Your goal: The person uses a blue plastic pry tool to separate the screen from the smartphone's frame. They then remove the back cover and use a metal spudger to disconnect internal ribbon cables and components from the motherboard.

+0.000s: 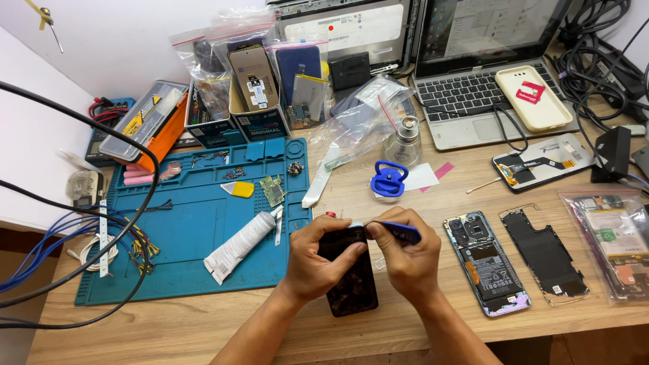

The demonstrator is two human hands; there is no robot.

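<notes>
Wooden tabletop [203,324] cluttered; left hand [318,260] closed around dark phone [351,284], right hand [405,260] pinching blue tool [402,233] against its top edge; opened phone [485,263] beside.

Wooden table [405,203] carries blue mat [182,236], laptop [473,88], opened phone [487,263].

Bare wood lies open below both wrists toward the table edge [169,331]. Left of the left hand [318,260], a glue tube [240,245] lies near. Right of the right hand [405,260], an opened phone [487,263] lies close. Ahead, a blue suction cup [389,179] obstructs passage.
</notes>
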